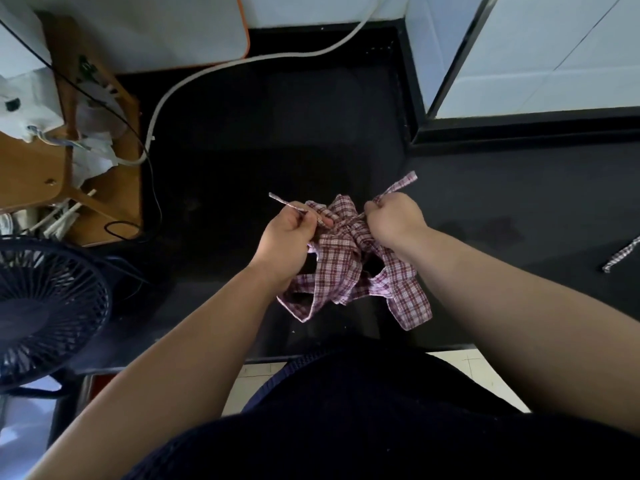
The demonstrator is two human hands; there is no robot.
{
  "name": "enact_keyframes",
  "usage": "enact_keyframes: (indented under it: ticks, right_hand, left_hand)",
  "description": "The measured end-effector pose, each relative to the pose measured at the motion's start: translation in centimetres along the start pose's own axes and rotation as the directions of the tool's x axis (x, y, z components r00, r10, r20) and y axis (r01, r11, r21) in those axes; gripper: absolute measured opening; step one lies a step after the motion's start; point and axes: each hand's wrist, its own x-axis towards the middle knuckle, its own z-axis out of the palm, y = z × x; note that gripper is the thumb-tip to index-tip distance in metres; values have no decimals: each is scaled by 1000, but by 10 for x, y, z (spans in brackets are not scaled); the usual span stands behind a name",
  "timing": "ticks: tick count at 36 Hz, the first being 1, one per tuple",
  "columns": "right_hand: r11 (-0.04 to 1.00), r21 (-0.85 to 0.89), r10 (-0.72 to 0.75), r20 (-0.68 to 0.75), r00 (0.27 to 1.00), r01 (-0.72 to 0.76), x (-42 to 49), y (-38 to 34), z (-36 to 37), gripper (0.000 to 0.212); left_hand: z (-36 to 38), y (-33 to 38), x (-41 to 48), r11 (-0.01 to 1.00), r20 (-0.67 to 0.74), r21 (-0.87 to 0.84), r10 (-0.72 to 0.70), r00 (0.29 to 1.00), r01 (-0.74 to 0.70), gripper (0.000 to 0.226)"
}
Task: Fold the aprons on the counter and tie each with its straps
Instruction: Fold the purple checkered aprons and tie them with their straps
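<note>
Grip of left hand (286, 234) curled round left strap (282, 201), right hand (394, 224) fisted on right strap (403, 183), plaid apron (341, 268) between.

Apron (341, 261), centre frame: showing as thin woven cloth, red-and-white check, matt, lying soft and crumpled. Loose strap (621, 254) at right edge is looking like the same cloth. Bench (242, 150) is reading as a black, smooth slab, giving off a dull sheen. Furniture (31, 174) at upper left is showing smooth tan wood. Wall tiles (554, 46), upper right, are reflecting light: white, glossy. Fan grille (52, 306), lower left, is appearing dark and matt; plastic or metal, unclear.
</note>
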Motion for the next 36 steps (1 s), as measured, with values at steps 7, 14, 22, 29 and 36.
enact_keyframes:
  ticks: [7,14,22,29,36]
  right_hand:
    - [801,-88,-593,14,805,592,-20,-14,7,25]
    - [704,-102,-710,-59,702,703,-26,-1,12,20]
    - [645,-235,-747,2,665,727,-18,4,6,18]
    - [780,-56,-620,64,782,623,-17,4,4,15]
    - [902,146,-414,32,910,405,-12,-1,5,22]
  left_hand:
    - [-1,18,6,907,-8,408,123,992,-109,20]
    - [-1,24,2,916,46,389,84,995,-96,24]
    - [-2,26,-1,898,194,423,37,980,-118,24]
    - [-6,27,0,891,247,431,34,968,-142,9]
    - [1,15,-4,862,73,463,195,978,-207,24]
